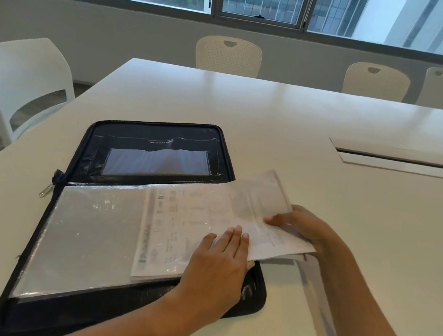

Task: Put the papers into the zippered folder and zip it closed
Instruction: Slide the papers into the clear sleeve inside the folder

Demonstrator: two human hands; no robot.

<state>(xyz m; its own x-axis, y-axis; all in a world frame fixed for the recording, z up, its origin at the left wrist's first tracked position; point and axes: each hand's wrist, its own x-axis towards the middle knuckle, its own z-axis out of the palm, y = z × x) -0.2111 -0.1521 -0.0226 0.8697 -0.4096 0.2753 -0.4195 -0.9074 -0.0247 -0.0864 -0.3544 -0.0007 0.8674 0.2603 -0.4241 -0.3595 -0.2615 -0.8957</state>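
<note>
A dark zippered folder (158,134) lies open on the white table, its far flap showing a clear pocket. A clear plastic sleeve (89,233) covers the near half. The printed papers (188,221) lie partly inside that sleeve, with their right end sticking out past the folder's right edge. My left hand (219,261) rests flat on the sleeve at its right opening, fingers extended. My right hand (301,228) pinches the papers' protruding right end. The metal zipper pull (46,191) hangs at the folder's left side by the spine.
The white table (282,113) stretches far ahead and to the right. A cable slot (411,162) is cut into it at the right. A white chair (19,87) stands at the left, and three more chairs (228,56) line the far side under windows.
</note>
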